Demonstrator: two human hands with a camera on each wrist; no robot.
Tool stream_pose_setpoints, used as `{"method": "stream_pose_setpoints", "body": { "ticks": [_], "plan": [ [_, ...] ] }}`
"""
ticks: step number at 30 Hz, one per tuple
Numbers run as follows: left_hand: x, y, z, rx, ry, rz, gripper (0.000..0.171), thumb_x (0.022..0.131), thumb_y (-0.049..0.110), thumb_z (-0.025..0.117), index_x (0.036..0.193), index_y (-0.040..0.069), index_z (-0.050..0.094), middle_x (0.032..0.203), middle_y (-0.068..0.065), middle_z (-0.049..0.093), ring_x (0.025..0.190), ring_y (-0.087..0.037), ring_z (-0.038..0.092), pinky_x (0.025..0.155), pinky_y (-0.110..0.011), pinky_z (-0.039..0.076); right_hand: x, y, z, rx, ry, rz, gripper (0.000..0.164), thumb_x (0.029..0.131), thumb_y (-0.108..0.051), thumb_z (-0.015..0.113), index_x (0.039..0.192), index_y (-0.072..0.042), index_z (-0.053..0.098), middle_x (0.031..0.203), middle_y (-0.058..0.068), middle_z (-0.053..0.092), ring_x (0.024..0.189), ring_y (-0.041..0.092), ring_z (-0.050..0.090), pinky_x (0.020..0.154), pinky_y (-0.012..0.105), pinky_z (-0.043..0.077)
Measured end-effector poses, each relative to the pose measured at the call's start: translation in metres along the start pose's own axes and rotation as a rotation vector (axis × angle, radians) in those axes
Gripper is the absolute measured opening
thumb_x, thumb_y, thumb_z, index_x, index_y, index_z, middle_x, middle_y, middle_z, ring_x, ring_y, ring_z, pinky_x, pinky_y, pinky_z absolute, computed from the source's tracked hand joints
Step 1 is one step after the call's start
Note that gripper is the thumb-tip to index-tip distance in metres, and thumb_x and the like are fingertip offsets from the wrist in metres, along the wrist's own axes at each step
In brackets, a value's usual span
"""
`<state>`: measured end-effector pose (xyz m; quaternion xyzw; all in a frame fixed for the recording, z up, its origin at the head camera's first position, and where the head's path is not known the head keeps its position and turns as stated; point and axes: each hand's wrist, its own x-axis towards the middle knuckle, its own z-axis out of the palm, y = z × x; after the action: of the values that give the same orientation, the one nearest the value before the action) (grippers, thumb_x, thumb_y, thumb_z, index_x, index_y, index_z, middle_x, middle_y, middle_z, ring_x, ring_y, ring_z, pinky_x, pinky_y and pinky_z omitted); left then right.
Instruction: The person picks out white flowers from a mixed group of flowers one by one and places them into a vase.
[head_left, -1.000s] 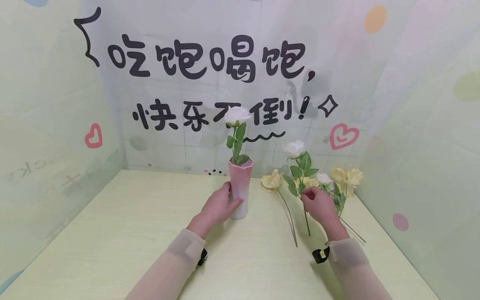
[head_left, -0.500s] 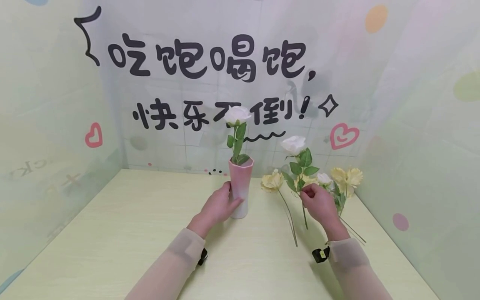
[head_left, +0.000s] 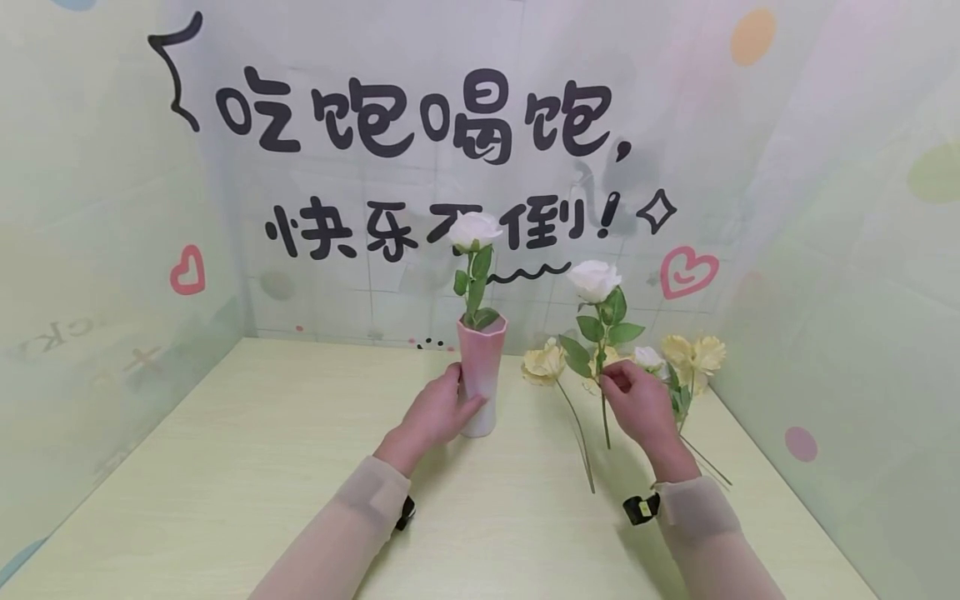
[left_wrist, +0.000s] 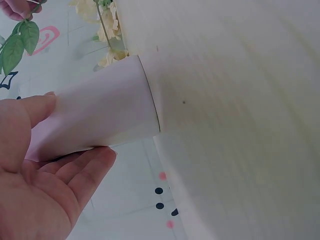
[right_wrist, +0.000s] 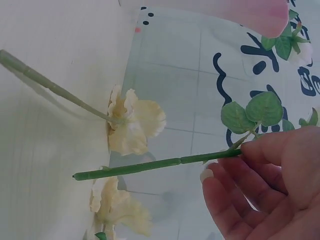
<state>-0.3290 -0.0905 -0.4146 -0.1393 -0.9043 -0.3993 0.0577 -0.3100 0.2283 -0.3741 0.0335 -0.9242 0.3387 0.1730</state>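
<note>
A pink-to-white vase [head_left: 482, 367] stands upright on the table, and one white rose [head_left: 474, 233] rises from its mouth. My left hand [head_left: 438, 408] grips the vase around its lower body, thumb on the near side; the left wrist view shows the vase's pale base [left_wrist: 115, 100] between thumb and fingers. To the right, my right hand [head_left: 641, 408] pinches the green stem of a second white rose [head_left: 595, 282] below its leaves. That rose is held upright, and in the right wrist view its cut stem [right_wrist: 150, 165] points away from the fingertips.
A yellow flower [head_left: 546, 363] with a long bare stem lies between the vase and my right hand. Behind and beyond that hand are more yellow flowers [head_left: 696, 357] and another white rose [head_left: 649, 360]. A printed cloth wall [head_left: 420, 300] closes off the table's back.
My right hand has lifted the second white rose higher, its stem end rising from the table. The left hand and the vase have stayed in place.
</note>
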Motion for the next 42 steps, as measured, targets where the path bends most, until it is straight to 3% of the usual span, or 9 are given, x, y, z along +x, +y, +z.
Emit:
{"method": "stream_pose_setpoints", "body": {
  "ticks": [5, 13, 20, 25, 28, 32, 37, 42],
  "plan": [
    [0.000, -0.002, 0.000, -0.006, -0.002, -0.006, 0.066, 0.109, 0.029, 0.070, 0.159, -0.005, 0.044, 0.156, -0.025, 0.061, 0.142, -0.042, 0.064, 0.119, -0.059, 0.053, -0.001, -0.005, 0.001, 0.003, -0.010, -0.008, 0.028, 0.111, -0.025, 0.062, 0.125, -0.004, 0.074, 0.115, 0.017, 0.079, 0.106, 0.034, 0.075, 0.089, 0.050, 0.061],
    [0.000, -0.003, -0.002, -0.002, -0.003, 0.009, 0.067, 0.109, 0.030, 0.070, 0.160, -0.005, 0.044, 0.156, -0.025, 0.061, 0.142, -0.041, 0.064, 0.118, -0.059, 0.053, -0.002, -0.014, 0.001, 0.045, -0.006, -0.036, 0.026, 0.111, -0.024, 0.063, 0.125, -0.004, 0.073, 0.109, 0.015, 0.079, 0.085, 0.025, 0.075, 0.074, 0.035, 0.062],
    [0.000, -0.002, -0.004, -0.010, -0.006, -0.001, 0.067, 0.109, 0.030, 0.070, 0.160, -0.005, 0.044, 0.157, -0.024, 0.061, 0.142, -0.041, 0.064, 0.119, -0.058, 0.053, -0.002, -0.024, 0.004, 0.076, 0.003, -0.068, 0.024, 0.111, -0.020, 0.064, 0.125, -0.003, 0.074, 0.109, 0.017, 0.080, 0.088, 0.028, 0.076, 0.074, 0.034, 0.062],
    [0.001, -0.002, -0.002, -0.014, -0.007, 0.008, 0.065, 0.109, 0.029, 0.070, 0.159, -0.005, 0.045, 0.156, -0.024, 0.062, 0.142, -0.041, 0.064, 0.119, -0.058, 0.053, 0.000, -0.032, 0.004, 0.126, 0.011, -0.075, 0.025, 0.111, -0.020, 0.064, 0.126, -0.002, 0.074, 0.110, 0.018, 0.079, 0.085, 0.021, 0.075, 0.071, 0.026, 0.064],
    [0.001, -0.002, -0.001, -0.016, -0.010, 0.009, 0.065, 0.109, 0.029, 0.070, 0.159, -0.005, 0.045, 0.156, -0.024, 0.062, 0.142, -0.040, 0.064, 0.119, -0.058, 0.053, 0.004, -0.041, 0.002, 0.155, 0.020, -0.090, 0.025, 0.111, -0.019, 0.063, 0.126, -0.001, 0.074, 0.110, 0.019, 0.079, 0.084, 0.018, 0.074, 0.069, 0.021, 0.062],
    [0.001, -0.002, -0.001, -0.013, -0.011, 0.007, 0.066, 0.109, 0.029, 0.070, 0.159, -0.005, 0.044, 0.156, -0.025, 0.061, 0.142, -0.040, 0.064, 0.119, -0.058, 0.053, 0.011, -0.057, -0.001, 0.166, 0.058, -0.130, 0.025, 0.111, -0.019, 0.064, 0.124, -0.001, 0.074, 0.108, 0.019, 0.080, 0.084, 0.025, 0.077, 0.067, 0.020, 0.061],
    [0.001, 0.000, -0.002, -0.020, -0.011, 0.006, 0.067, 0.109, 0.029, 0.069, 0.160, -0.005, 0.043, 0.157, -0.025, 0.060, 0.143, -0.041, 0.063, 0.120, -0.058, 0.052, 0.021, -0.082, -0.010, 0.205, 0.103, -0.174, 0.025, 0.110, -0.019, 0.063, 0.124, 0.000, 0.072, 0.108, 0.019, 0.078, 0.094, 0.032, 0.076, 0.066, 0.018, 0.062],
    [0.001, -0.001, -0.001, -0.021, -0.006, 0.007, 0.066, 0.109, 0.029, 0.069, 0.160, -0.005, 0.044, 0.157, -0.025, 0.061, 0.143, -0.041, 0.063, 0.120, -0.058, 0.052, 0.031, -0.107, -0.021, 0.280, 0.136, -0.200, 0.025, 0.110, -0.016, 0.063, 0.125, 0.003, 0.070, 0.110, 0.021, 0.077, 0.098, 0.031, 0.074, 0.068, 0.018, 0.063]
  ]
}}
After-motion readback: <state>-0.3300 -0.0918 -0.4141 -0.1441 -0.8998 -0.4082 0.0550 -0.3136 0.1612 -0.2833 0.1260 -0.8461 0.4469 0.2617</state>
